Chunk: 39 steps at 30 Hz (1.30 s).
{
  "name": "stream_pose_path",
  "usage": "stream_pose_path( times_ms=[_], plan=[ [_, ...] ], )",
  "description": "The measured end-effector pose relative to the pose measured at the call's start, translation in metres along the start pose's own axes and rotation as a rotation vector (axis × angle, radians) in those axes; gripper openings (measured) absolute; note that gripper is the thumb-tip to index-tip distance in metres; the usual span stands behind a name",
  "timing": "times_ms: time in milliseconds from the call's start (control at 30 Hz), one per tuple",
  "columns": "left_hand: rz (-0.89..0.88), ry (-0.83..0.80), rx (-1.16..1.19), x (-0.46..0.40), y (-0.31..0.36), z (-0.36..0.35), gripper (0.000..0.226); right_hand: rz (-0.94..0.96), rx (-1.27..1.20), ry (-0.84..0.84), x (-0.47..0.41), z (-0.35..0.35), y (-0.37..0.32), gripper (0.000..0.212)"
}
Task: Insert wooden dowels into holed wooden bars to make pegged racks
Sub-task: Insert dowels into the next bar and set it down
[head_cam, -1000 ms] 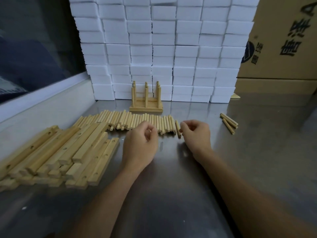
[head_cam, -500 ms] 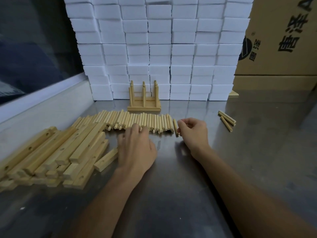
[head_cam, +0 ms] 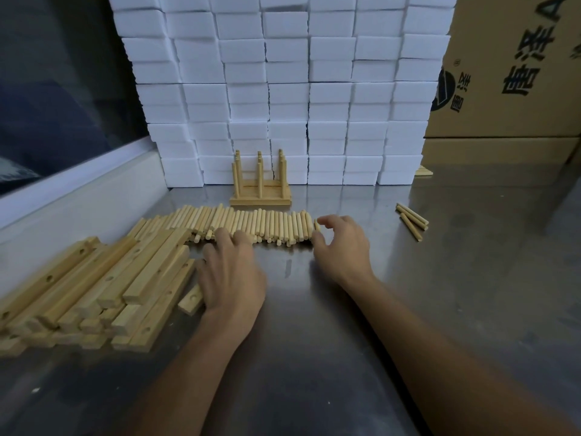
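A long row of wooden dowels (head_cam: 251,225) lies across the steel table. At its left sits a heap of holed wooden bars (head_cam: 94,284). My left hand (head_cam: 232,275) lies flat with straight fingers over one holed bar (head_cam: 191,301) pulled out of the heap; only the bar's near end shows, and the fingertips reach the dowel row. My right hand (head_cam: 342,247) pinches a single dowel (head_cam: 317,227) between thumb and forefinger at the row's right end. Finished pegged racks (head_cam: 261,187) stand behind the row.
A wall of white foam blocks (head_cam: 283,89) closes the back. Cardboard boxes (head_cam: 509,73) stand at the back right. Three loose dowels (head_cam: 412,219) lie to the right. A raised white ledge (head_cam: 78,196) runs along the left edge.
My left hand moved left from the dowel row onto a bar and slid it out of the heap. My right hand stayed at the row's right end, pinching the end dowel.
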<state>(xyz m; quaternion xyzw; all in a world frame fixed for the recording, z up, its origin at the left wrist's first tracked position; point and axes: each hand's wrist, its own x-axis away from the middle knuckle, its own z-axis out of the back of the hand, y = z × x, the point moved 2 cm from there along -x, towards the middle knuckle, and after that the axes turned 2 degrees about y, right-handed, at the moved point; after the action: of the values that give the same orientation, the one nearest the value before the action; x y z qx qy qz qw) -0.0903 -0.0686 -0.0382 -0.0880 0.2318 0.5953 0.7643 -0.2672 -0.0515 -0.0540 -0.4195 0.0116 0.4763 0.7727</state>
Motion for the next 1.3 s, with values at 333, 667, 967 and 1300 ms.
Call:
stream_pose_path(
  times_ms=[333, 667, 967, 1300],
  plan=[
    [-0.243, 0.315, 0.375, -0.001, 0.006, 0.013, 0.040, -0.093, 0.250, -0.003, 0.001, 0.000, -0.002, 0.024],
    [-0.161, 0.357, 0.721, -0.005, 0.000, -0.001, 0.022, -0.124, 0.049, 0.013, 0.001, 0.004, -0.002, 0.032],
    [0.306, -0.139, 1.579, -0.014, 0.000, -0.018, 0.038, 0.059, -0.169, 0.111, 0.006, 0.005, -0.007, 0.039],
    [0.560, -0.514, 2.058, -0.021, -0.015, -0.015, 0.033, 0.059, -0.211, 0.256, 0.003, 0.007, -0.001, 0.024]
  ],
)
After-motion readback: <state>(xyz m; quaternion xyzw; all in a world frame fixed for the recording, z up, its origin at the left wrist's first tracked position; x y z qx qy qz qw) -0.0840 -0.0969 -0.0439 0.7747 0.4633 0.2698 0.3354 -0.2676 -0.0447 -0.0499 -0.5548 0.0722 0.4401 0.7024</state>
